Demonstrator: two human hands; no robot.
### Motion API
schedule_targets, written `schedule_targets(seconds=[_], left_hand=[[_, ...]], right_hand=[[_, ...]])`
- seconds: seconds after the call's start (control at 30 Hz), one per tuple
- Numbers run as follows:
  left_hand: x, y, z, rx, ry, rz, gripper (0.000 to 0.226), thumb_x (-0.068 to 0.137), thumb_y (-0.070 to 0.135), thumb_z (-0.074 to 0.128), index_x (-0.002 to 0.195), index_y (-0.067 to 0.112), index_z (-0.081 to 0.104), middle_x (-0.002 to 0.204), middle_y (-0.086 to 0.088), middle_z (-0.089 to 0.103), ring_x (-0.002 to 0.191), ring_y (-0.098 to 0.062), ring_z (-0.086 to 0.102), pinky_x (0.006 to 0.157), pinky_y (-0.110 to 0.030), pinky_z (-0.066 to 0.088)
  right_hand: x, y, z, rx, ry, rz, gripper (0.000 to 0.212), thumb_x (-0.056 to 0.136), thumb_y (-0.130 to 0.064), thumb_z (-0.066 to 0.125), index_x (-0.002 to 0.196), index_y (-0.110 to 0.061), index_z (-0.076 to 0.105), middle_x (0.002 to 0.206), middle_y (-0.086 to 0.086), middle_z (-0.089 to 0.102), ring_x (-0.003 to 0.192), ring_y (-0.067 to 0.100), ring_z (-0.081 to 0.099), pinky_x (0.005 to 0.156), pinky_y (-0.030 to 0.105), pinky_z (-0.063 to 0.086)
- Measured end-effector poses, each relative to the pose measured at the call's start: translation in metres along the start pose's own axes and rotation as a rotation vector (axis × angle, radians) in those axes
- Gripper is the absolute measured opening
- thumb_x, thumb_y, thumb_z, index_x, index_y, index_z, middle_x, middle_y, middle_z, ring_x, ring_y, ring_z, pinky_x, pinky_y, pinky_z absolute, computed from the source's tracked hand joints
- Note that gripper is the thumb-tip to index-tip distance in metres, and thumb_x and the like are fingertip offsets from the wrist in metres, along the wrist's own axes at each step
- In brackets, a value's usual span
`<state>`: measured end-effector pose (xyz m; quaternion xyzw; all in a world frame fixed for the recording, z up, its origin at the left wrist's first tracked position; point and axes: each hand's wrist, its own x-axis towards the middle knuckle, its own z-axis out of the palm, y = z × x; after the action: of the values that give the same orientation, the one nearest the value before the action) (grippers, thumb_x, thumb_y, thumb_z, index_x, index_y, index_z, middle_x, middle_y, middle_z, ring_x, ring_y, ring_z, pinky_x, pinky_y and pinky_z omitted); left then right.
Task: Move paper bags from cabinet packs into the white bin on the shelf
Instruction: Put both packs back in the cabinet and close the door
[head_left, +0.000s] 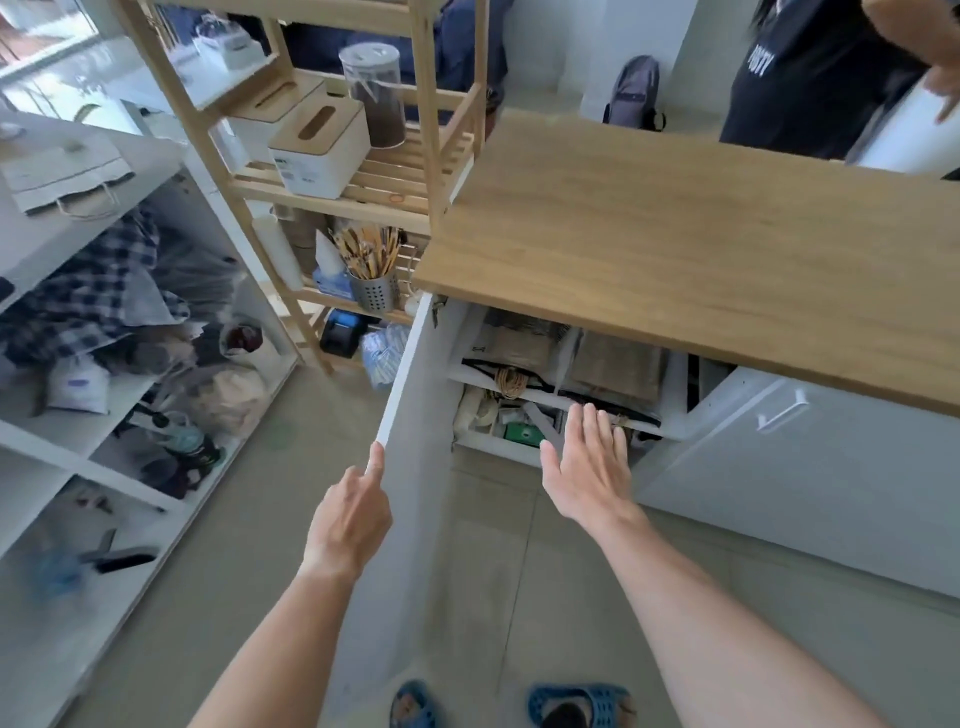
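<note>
Left hand: my left hand (347, 519) pinches the lower edge of the open white cabinet door (415, 395), fingertips closed on its thin rim.
Right hand: my right hand (587, 467) is flat and spread, fingers apart, holding nothing, in front of the open cabinet.
Cabinet interior: just beyond my right fingertips lie two shelves under the wooden countertop (701, 234).
Paper bag packs: the brown paper bag packs (613, 364) lie flat on the upper shelf, straight ahead of my right hand, in clear wrapping as far as I can tell.
Lower shelf: under my right fingertips sits a clutter of small items, including something green (522, 433); too jumbled to name.
Wooden rack: up and to the left of my left hand stands a wooden rack (363, 171) with two white boxes (322, 148) with slotted wooden lids.
Loose paper bag: far to the left of my left hand, one paper bag (62, 176) with handles lies flat on a white shelf unit (41, 249).
Feet: below both arms, my blue sandals (576, 704) on the floor.
</note>
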<state>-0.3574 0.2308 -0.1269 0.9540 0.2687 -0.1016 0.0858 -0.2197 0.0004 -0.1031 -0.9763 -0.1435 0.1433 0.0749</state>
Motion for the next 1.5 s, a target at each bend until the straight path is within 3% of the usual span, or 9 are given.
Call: schedule_targets(seconds=[0.23,0.4,0.5,0.6,1.03,1.2,1.3,1.4,1.5], left_hand=[[-0.011,0.105,0.013,-0.051,-0.035,0.042,0.064,0.091,0.000,0.041,0.150,-0.005,0.019,0.112,-0.016,0.062,0.072,-0.025,0.049,0.072,-0.035,0.049],[0.002,0.182,0.017,-0.189,-0.044,-0.029,0.060,0.096,0.010,0.038,0.152,-0.001,0.019,0.106,-0.015,0.064,0.090,-0.031,0.062,0.075,-0.035,0.048],[0.017,0.215,0.024,-0.007,0.098,0.043,0.054,0.090,0.016,0.032,0.140,-0.004,0.041,0.117,-0.018,0.061,0.096,-0.031,0.058,0.081,-0.036,0.045],[0.033,0.241,0.030,0.138,0.192,0.114,0.056,0.087,0.019,0.034,0.135,-0.004,0.047,0.139,-0.019,0.048,0.120,-0.034,0.047,0.099,-0.041,0.034],[0.091,0.330,0.019,0.183,0.021,-0.008,0.064,0.099,0.029,0.022,0.154,0.004,0.002,0.161,-0.006,0.009,0.148,-0.027,0.002,0.116,-0.044,0.008],[0.100,0.335,0.016,0.077,-0.022,0.030,0.067,0.100,0.033,0.024,0.154,0.009,-0.007,0.163,-0.005,-0.003,0.149,-0.026,0.005,0.118,-0.047,0.012],[0.107,0.327,0.009,0.123,-0.020,0.113,0.068,0.099,0.037,0.024,0.155,0.011,-0.007,0.164,-0.003,-0.003,0.149,-0.026,0.005,0.118,-0.047,0.010],[0.116,0.315,0.003,0.118,0.003,0.234,0.062,0.100,0.034,0.024,0.155,0.009,0.009,0.163,-0.007,0.011,0.149,-0.026,0.015,0.118,-0.047,0.014],[0.125,0.298,0.002,0.144,0.015,0.381,0.067,0.101,0.034,0.006,0.135,0.001,0.054,0.139,-0.014,0.055,0.127,-0.030,0.054,0.106,-0.044,0.033]], right_hand=[[0.017,0.063,-0.009,0.033,0.001,0.039,0.070,0.105,-0.045,0.022,0.158,-0.006,0.000,0.166,0.014,-0.005,0.153,0.025,-0.006,0.124,0.041,-0.004],[0.037,0.117,-0.026,0.015,0.020,0.044,0.071,0.104,-0.046,0.022,0.158,-0.005,0.000,0.166,0.014,-0.005,0.153,0.025,-0.006,0.124,0.042,-0.003],[0.050,0.150,-0.039,0.009,0.071,0.042,0.071,0.104,-0.046,0.022,0.158,-0.005,0.000,0.166,0.014,-0.006,0.153,0.025,-0.007,0.124,0.040,-0.005],[0.060,0.181,-0.049,0.016,0.101,0.057,0.072,0.104,-0.047,0.022,0.158,-0.005,0.000,0.166,0.013,-0.006,0.153,0.025,-0.007,0.124,0.040,-0.006],[0.078,0.265,-0.063,0.044,0.161,0.099,0.076,0.100,-0.049,0.021,0.158,-0.002,0.007,0.166,0.016,0.000,0.154,0.027,-0.003,0.124,0.042,-0.003],[0.089,0.274,-0.075,0.061,0.151,0.088,0.078,0.099,-0.052,0.015,0.158,-0.003,0.002,0.166,0.013,-0.006,0.153,0.025,-0.009,0.123,0.039,-0.008],[0.103,0.271,-0.084,0.067,0.184,0.089,0.091,0.085,-0.057,-0.005,0.158,-0.003,0.003,0.166,0.013,-0.003,0.154,0.025,-0.006,0.123,0.040,-0.008],[0.122,0.262,-0.096,0.070,0.209,0.086,0.095,0.082,-0.058,-0.008,0.158,-0.003,0.004,0.166,0.014,0.000,0.154,0.026,-0.004,0.123,0.041,-0.006],[0.139,0.249,-0.107,0.074,0.218,0.089,0.096,0.081,-0.058,-0.009,0.158,-0.003,0.005,0.166,0.014,-0.001,0.154,0.026,-0.004,0.122,0.040,-0.006]])
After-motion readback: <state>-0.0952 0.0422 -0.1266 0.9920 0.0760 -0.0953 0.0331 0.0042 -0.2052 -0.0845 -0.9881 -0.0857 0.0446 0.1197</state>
